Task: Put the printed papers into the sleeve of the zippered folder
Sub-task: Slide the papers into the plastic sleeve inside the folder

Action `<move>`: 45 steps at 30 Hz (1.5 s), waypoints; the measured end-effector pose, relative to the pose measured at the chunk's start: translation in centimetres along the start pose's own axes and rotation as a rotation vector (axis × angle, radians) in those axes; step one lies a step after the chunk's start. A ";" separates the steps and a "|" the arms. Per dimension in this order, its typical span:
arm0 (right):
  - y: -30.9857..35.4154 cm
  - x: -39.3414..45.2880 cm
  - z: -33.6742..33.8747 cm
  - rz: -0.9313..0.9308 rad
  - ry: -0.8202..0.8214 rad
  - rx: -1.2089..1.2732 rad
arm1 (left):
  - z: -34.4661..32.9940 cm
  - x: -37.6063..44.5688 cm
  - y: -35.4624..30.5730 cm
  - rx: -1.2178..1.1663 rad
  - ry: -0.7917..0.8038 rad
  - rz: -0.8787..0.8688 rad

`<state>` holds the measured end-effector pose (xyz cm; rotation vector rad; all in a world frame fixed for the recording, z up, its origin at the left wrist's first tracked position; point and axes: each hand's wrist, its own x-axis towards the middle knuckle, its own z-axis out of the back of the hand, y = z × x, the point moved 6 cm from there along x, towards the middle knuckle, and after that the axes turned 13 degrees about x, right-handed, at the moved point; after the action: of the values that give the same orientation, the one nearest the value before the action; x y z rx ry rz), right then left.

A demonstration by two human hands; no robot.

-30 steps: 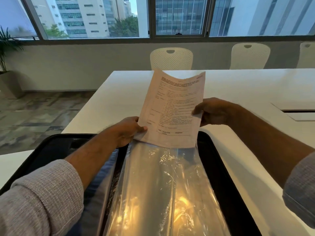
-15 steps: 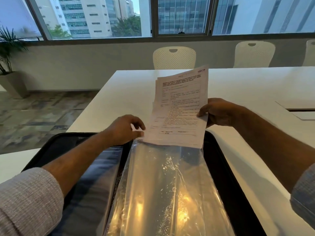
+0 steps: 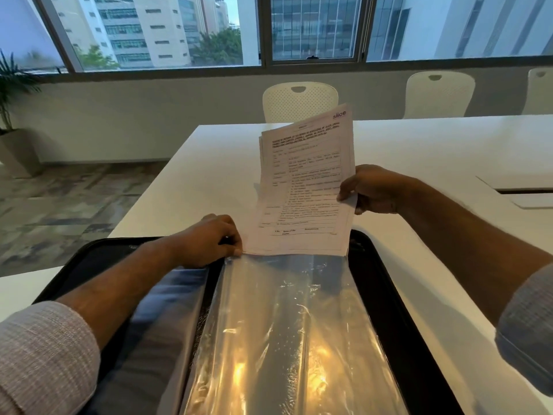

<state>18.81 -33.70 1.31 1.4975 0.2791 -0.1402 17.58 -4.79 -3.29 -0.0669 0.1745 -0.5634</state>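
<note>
A black zippered folder point(image 3: 386, 295) lies open on the white table point(image 3: 209, 181), with a clear plastic sleeve point(image 3: 287, 324) spread over its middle. A stack of printed papers point(image 3: 305, 187) stands nearly upright, its lower edge resting at the sleeve's far opening. My right hand point(image 3: 374, 190) pinches the papers' right edge about halfway up. My left hand point(image 3: 209, 238) pinches the far left corner of the sleeve, right beside the papers' lower left corner. Whether the papers' lower edge is inside the sleeve cannot be told.
White perforated chairs point(image 3: 299, 100) stand along the table's far side below a wide window. A potted plant point(image 3: 12, 115) sits on the floor at the far left. A recessed cable hatch point(image 3: 526, 196) is set in the table at the right.
The papers have shifted slightly right and stand straighter. My left hand has let go of the papers' lower left corner and now pinches the sleeve's far corner.
</note>
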 end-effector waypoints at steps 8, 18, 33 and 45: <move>1.8 1.7 -1.3 0.054 -0.024 -0.033 | 0.1 0.1 0.3 -0.085 -0.060 0.074; 2.1 2.2 -3.7 0.002 0.080 -0.065 | -0.5 0.5 -0.5 -0.190 -0.117 0.123; -2.9 -0.3 -1.8 -0.112 0.256 0.120 | -1.5 1.6 -1.2 -0.163 -0.135 0.209; -3.8 -1.2 -1.6 -0.075 0.227 0.321 | -0.5 1.7 -0.1 -0.940 -0.294 0.528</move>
<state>16.51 -32.46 -2.10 1.8257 0.5137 -0.0766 18.85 -5.74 -4.05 -0.9835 0.1489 0.0984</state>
